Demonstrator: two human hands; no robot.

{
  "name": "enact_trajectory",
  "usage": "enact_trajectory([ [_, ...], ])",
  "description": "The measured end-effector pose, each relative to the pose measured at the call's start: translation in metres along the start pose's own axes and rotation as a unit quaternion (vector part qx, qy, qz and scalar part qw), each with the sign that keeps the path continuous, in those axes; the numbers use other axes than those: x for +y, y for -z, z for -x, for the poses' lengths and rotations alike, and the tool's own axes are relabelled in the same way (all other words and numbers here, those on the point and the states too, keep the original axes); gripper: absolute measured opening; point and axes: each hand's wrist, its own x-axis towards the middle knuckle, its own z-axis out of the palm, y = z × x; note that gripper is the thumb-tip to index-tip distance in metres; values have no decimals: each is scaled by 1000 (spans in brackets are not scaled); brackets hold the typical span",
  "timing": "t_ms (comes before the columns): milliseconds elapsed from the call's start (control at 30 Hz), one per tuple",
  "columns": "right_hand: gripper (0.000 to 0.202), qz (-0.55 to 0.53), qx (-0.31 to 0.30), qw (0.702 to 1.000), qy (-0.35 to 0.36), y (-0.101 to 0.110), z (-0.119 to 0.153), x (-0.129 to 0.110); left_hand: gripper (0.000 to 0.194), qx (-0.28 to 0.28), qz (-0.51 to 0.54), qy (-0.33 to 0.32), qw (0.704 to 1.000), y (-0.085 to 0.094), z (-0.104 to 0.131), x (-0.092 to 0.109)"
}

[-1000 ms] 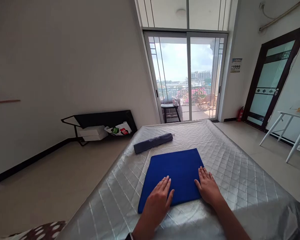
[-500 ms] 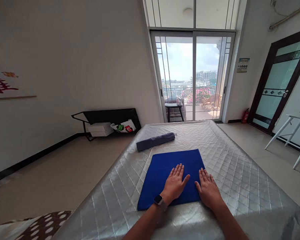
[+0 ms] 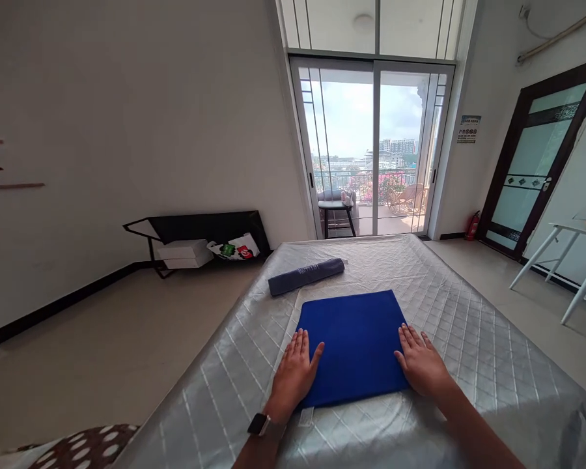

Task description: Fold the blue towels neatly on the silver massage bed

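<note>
A folded blue cloth (image 3: 356, 352) lies flat on a silver quilted mattress cover (image 3: 469, 345). My left hand (image 3: 294, 372) rests along the cloth's left edge, fingers stretched forward and thumb on the blue surface. On the opposite edge lies my right hand (image 3: 422, 359), palm down with its fingers extended and the thumb touching the cloth. Neither hand grips anything. A small white tag (image 3: 306, 417) pokes out from under the near left corner. Beyond the cloth is a rolled dark grey-blue bundle (image 3: 306, 276) with pale lettering.
At the left wall stands a low black rack (image 3: 202, 228) holding white boxes (image 3: 183, 254). A white-legged table (image 3: 581, 228) is on the right, near a glazed door (image 3: 547, 163) and a red fire extinguisher (image 3: 473, 226). Brown polka-dot fabric (image 3: 85, 448) lies at lower left.
My left hand has moved from the middle of the cloth out to its left edge. My right hand stays at the right edge, shifted slightly right. The white tag now shows.
</note>
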Motion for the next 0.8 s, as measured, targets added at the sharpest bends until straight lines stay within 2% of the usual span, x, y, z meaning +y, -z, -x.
enact_trajectory([
  [133, 62, 7, -15, 1000, 18, 26, -38, -1, 83, 9, 5, 29, 1000, -5, 0, -10],
  [233, 63, -17, -12, 1000, 17, 33, -75, -5, 82, 14, -8, 12, 1000, -7, 3, -18],
  [400, 65, -58, 0, 998, -19, 11, -108, -2, 83, 6, -16, 33, 999, -4, 6, -26],
  [500, 67, -76, 5, 997, -18, -3, -112, 3, 80, 13, -14, 29, 999, 7, 6, -16],
  [567, 68, -84, 10, 996, -13, -7, -113, 5, 76, 5, -6, -31, 999, 15, 2, 7],
  [667, 68, -91, 16, 996, -13, -10, -115, 5, 71, -19, 20, -148, 989, 27, -19, 66],
  [733, 68, -89, 24, 996, -11, -11, -115, 6, 72, -33, 41, -184, 982, 29, -41, 112],
  [800, 66, -81, 30, 996, -1, -13, -115, 7, 70, -45, 57, -188, 980, 27, -65, 152],
])
